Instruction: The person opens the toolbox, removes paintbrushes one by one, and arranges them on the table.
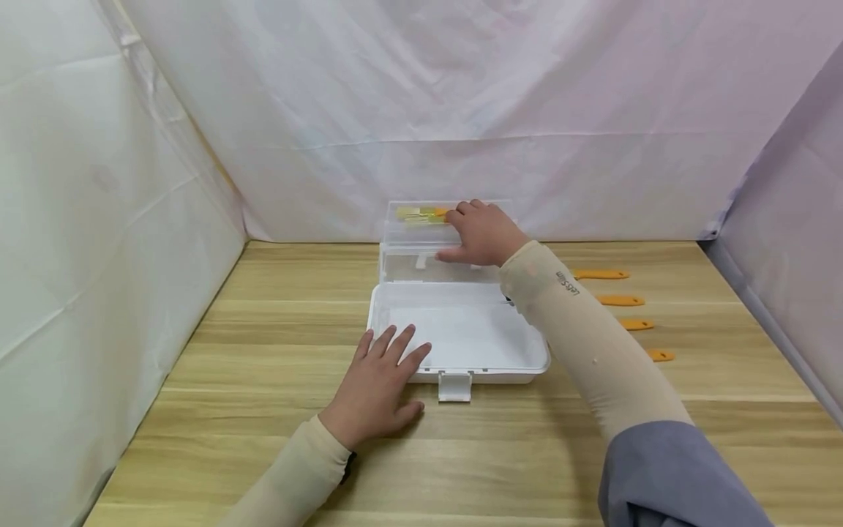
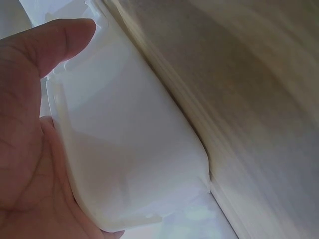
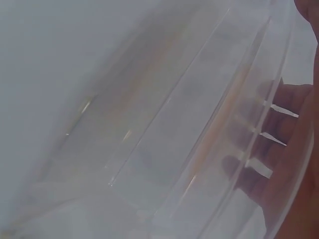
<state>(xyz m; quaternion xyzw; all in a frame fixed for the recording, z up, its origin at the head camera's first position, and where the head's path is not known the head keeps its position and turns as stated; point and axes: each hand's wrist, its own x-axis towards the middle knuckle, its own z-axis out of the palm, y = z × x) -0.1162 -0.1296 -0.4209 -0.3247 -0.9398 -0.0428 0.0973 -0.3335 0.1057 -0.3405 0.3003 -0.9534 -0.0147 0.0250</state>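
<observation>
An open white plastic box (image 1: pixel 457 329) sits on the table, its bare inside facing up and its front latch (image 1: pixel 454 386) hanging down. Behind it stands the translucent lid (image 1: pixel 402 263). Paintbrushes (image 1: pixel 421 214) with pale bristles and orange handles show at the lid's upper part. My right hand (image 1: pixel 487 233) grips the lid there, fingers over the top and thumb lower; in the right wrist view the fingers (image 3: pixel 254 181) show through clear plastic. My left hand (image 1: pixel 378 388) rests with spread fingers on the box's front left corner, its thumb (image 2: pixel 70 42) along the front wall.
Several orange brush handles (image 1: pixel 620 301) lie in a row to the right of the box, their other ends hidden behind my right forearm. White cloth (image 1: pixel 316 110) hangs behind the wooden table (image 1: pixel 276 351) and along both sides.
</observation>
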